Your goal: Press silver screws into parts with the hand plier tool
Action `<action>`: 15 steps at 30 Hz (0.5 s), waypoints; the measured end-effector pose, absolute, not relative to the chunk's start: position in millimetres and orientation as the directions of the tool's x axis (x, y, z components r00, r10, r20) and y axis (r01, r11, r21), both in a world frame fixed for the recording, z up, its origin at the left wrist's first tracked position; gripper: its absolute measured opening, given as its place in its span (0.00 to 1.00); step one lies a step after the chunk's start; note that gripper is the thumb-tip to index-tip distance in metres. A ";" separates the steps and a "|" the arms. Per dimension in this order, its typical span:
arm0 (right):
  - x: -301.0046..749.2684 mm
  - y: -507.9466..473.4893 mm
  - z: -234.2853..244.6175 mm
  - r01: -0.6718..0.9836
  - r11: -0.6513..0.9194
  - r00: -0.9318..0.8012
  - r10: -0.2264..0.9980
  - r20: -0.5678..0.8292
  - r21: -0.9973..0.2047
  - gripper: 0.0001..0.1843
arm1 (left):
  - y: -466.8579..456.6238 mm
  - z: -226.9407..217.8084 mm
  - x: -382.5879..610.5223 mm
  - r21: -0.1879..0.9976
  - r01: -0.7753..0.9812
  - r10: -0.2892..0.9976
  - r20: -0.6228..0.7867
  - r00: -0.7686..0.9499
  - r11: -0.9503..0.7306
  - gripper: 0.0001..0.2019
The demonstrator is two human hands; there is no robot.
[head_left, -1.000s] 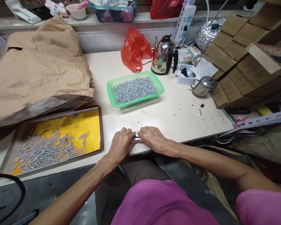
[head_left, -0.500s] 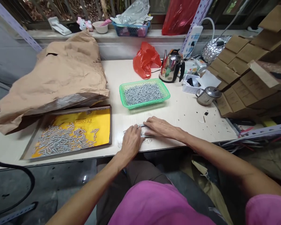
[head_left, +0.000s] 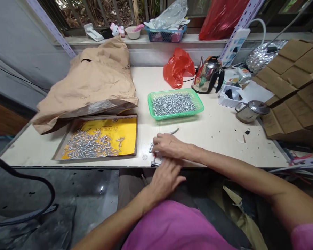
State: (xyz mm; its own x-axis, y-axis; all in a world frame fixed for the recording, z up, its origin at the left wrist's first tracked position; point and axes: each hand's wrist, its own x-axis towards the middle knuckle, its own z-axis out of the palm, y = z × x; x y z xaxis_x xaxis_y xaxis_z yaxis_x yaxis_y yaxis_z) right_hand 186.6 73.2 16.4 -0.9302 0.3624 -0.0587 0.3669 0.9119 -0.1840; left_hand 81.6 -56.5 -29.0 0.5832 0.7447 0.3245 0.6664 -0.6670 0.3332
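At the table's front edge, a small metal fixture (head_left: 153, 162) with a red part shows between and beside my hands. My right hand (head_left: 171, 146) lies over its upper part, fingers curled down; what they grip is hidden. A thin curved metal piece (head_left: 174, 131) sticks out behind that hand. My left hand (head_left: 165, 177) is just below, its fingertips reaching under the right hand and its thumb held apart. A green basket (head_left: 156, 118) full of short metal pins stands beyond. More pins (head_left: 87, 146) are heaped on yellow card in a shallow tray (head_left: 135, 135) at left.
A large brown paper bag (head_left: 99, 73) leans behind the tray. An electric kettle (head_left: 207, 76), a red plastic bag (head_left: 178, 67) and a lidded metal cup (head_left: 251, 111) stand farther back. Stacked cardboard boxes (head_left: 289, 90) fill the right side. Dark crumbs dot the table.
My left hand has drawn back toward me and right, under the right hand. The right hand now covers the fixture, and the curved metal piece shows behind it. The view has swung left.
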 end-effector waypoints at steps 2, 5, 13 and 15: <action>180.6 60.7 17.8 0.204 0.956 -0.978 0.208 -0.003 -0.213 0.08 | -72.9 -18.0 68.0 0.325 0.599 0.680 0.390 0.620 -0.732 0.13; 177.7 51.8 9.5 0.102 0.960 -0.989 0.127 0.082 -0.260 0.06 | -79.3 1.1 24.7 0.291 0.723 0.762 0.422 0.491 -0.627 0.08; 170.1 70.2 -9.4 0.176 0.651 -0.636 0.648 0.419 -0.739 0.06 | -1.3 11.7 -104.7 0.146 0.985 0.965 0.258 0.049 -0.089 0.15; 180.4 93.0 5.5 0.282 0.612 -0.411 0.773 0.484 -0.738 0.05 | 15.0 6.4 -110.4 0.092 0.991 0.983 0.165 0.082 -0.099 0.14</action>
State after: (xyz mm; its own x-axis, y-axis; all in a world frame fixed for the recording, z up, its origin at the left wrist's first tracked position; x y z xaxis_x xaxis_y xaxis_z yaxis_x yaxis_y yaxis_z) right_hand 180.4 93.0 5.5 -0.4109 0.7728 0.4837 0.2824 0.6123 -0.7384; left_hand -110.4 15.0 6.4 0.0825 0.9829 0.1645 0.9909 -0.0985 0.0918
